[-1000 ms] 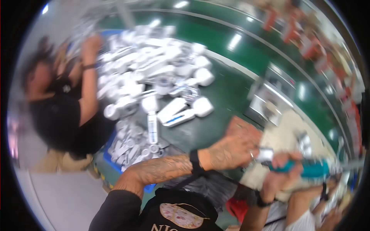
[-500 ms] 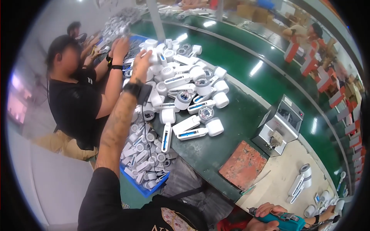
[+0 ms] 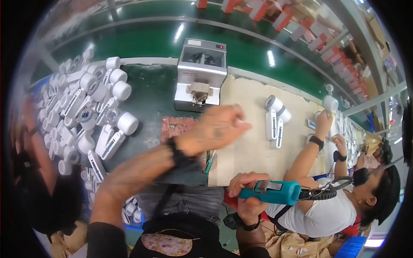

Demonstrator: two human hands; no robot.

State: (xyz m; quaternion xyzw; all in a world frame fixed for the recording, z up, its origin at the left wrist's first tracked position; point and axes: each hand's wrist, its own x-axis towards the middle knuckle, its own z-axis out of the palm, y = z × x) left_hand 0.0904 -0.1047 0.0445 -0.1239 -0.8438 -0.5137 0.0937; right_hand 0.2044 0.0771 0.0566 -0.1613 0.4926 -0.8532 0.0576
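Observation:
My left hand (image 3: 219, 129) is over the worktop, above a worn red pad (image 3: 174, 124) and the edge of the beige sheet. Its fingers look loosely curled and are smeared by motion; no object shows in them. Low at the right, my right hand (image 3: 247, 202) is closed around a teal electric screwdriver (image 3: 275, 192), with its cable at the right end. Past my left hand, a pair of white plastic units (image 3: 276, 122) with round heads and flat arms lies on the beige sheet (image 3: 249, 159). The silver screw feeder (image 3: 201, 73) stands behind the pad.
Many similar white units (image 3: 86, 103) are heaped at the left of the dark green table (image 3: 148, 92). A thin green-handled tool (image 3: 210, 162) lies by the sheet's edge. Co-workers sit at both sides; one in a white shirt (image 3: 327, 215) is close right. A green conveyor (image 3: 142, 32) runs behind.
The view has turned right. My left hand has come away from the heap of white units to over the table's middle. My right hand still holds the electric screwdriver.

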